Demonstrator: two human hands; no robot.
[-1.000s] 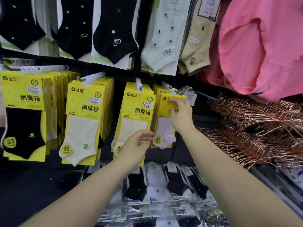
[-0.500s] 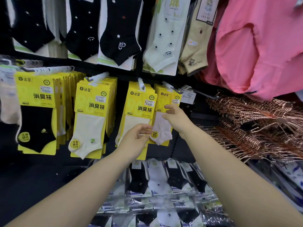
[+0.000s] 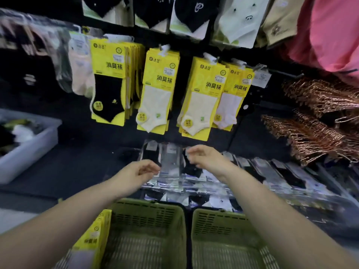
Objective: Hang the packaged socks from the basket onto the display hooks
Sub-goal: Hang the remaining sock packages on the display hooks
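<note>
While hovering above the green baskets (image 3: 155, 204), left hand (image 3: 142, 170) and right hand (image 3: 206, 158) are loosely curled, empty; yellow sock packs (image 3: 202, 98) hang on display hooks (image 3: 165, 49).

You have four stacks of yellow sock packs (image 3: 159, 90) hanging upright on the display hooks (image 3: 165, 49); the leftmost shows a black sock, the next two cream ones, the rightmost a paler one; below, two green baskets (image 3: 147, 216) sit side by side; another yellow pack (image 3: 93, 235) stands tilted against the left basket's left side.
</note>
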